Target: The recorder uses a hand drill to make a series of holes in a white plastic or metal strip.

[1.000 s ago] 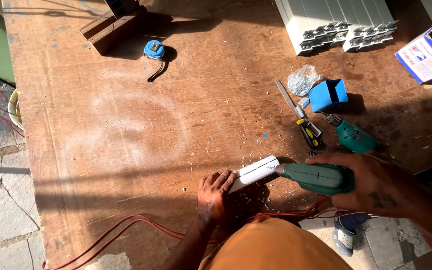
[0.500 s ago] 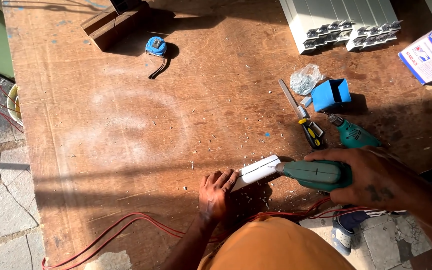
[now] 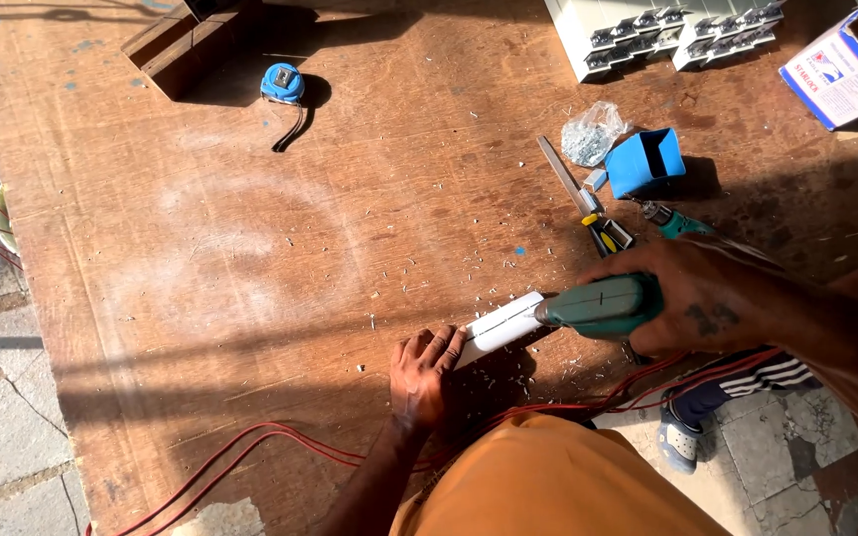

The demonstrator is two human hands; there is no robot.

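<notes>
A: Down at the near edge of the board (image 3: 250, 248), the left hand (image 3: 427, 377) is flat on the wood, fingers spread, fingertips pressing the near end of a white strip (image 3: 500, 325).

B: And the strip itself?

A: Lying on the board at a slant, its far end meeting the nose of a green power tool (image 3: 600, 305). The right hand (image 3: 692, 293) is wrapped around that tool's body, fingers closed tight on it.

B: Is the left hand actually gripping the strip?

A: Looks more like pinning than gripping: the hand is open, the fingers resting on the strip's end, but shadow covers the contact, so I can't be sure.

B: What's around them?

A: Pale chips are scattered on the wood by the strip. Red cable (image 3: 280, 442) loops along the near edge, running under the left wrist. Just beyond the right hand lies a yellow-and-black knife (image 3: 588, 203), blade pointing away, with a second green tool (image 3: 677, 223) beside it.

B: Further back?

A: A blue box (image 3: 644, 162), open, with a clear bag (image 3: 593, 132) of small bits touching its left side. At the far right, a white rack (image 3: 667, 30) and a cardboard carton (image 3: 841, 69). Far left, a blue tape measure (image 3: 283, 83) near a wooden block (image 3: 186, 45), well apart from the hands.
</notes>
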